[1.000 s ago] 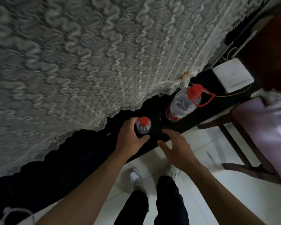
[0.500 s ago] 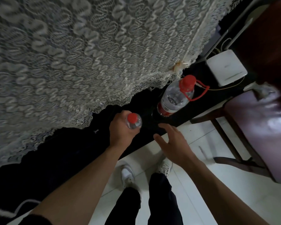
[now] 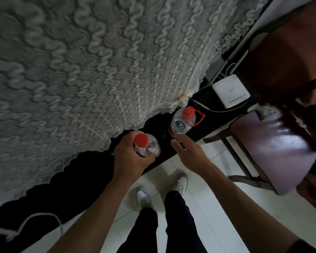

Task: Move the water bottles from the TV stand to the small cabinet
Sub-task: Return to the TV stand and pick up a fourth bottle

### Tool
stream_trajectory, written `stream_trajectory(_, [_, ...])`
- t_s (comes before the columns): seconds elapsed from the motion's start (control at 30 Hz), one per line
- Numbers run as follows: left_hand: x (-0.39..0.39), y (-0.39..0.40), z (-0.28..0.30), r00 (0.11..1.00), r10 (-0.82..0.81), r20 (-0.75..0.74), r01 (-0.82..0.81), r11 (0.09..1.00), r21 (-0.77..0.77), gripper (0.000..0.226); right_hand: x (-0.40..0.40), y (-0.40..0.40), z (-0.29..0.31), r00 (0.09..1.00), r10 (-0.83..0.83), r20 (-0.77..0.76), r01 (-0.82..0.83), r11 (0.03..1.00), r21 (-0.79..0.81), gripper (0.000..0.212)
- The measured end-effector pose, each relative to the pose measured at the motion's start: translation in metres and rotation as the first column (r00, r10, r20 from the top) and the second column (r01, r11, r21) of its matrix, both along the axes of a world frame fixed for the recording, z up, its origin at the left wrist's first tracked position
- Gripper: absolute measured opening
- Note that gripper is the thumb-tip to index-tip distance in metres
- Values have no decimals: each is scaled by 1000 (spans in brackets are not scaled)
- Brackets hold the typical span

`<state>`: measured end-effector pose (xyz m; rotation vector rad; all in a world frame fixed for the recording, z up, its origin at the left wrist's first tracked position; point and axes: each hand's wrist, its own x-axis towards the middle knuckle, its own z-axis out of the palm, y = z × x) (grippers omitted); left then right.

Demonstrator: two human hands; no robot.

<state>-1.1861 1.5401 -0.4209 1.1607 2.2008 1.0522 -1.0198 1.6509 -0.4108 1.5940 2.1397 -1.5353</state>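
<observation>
My left hand [image 3: 130, 157] grips a small clear water bottle [image 3: 149, 146] with a red cap, held above the front edge of the black TV stand [image 3: 84, 172]. A larger clear bottle [image 3: 181, 122] with a red cap and a red carry loop stands on the stand to the right. My right hand [image 3: 190, 154] reaches toward that larger bottle with straight, spread fingers; its fingertips lie just below the bottle's base and hold nothing.
A white lace cloth [image 3: 98, 70] drapes over most of the stand. A white box [image 3: 231, 93] with cables sits at the stand's right end. A wooden chair with a purple seat [image 3: 274, 150] stands to the right on the white tile floor [image 3: 208, 207]. My feet are below.
My left hand has lifted the small bottle up off the stand, nearer the camera. My right hand has moved forward toward the larger bottle.
</observation>
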Motion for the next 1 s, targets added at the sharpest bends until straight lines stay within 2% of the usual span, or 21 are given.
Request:
stream_trajectory(0.13, [5,0,54,999,-46,14,45,999,18,61,-3,0,38,991,-104,-79,98,993,-69,35])
stream_trajectory(0.3, [10,12,112,996,-83,-19,84,995,61,64,2,2,79,926,-318,-202,256,925,-280,45])
stream_trajectory(0.47, [15,33,161,987,-150,-52,155,981,118,65,9,11,120,875,-446,-190,346,850,-397,40])
stream_trajectory(0.6, [16,49,184,981,-188,-46,193,968,160,63,9,21,147,841,-506,-193,405,824,-396,44])
stream_trajectory(0.67, [15,54,191,975,-217,-53,223,957,185,62,11,21,158,792,-583,-183,462,767,-445,44])
stream_trajectory(0.77, [10,59,201,955,-295,-27,293,926,237,59,17,13,161,670,-716,-197,536,650,-539,51])
stream_trajectory(1.0, [-2,58,221,828,-560,14,533,796,287,58,23,-34,182,458,-859,-229,719,509,-473,54])
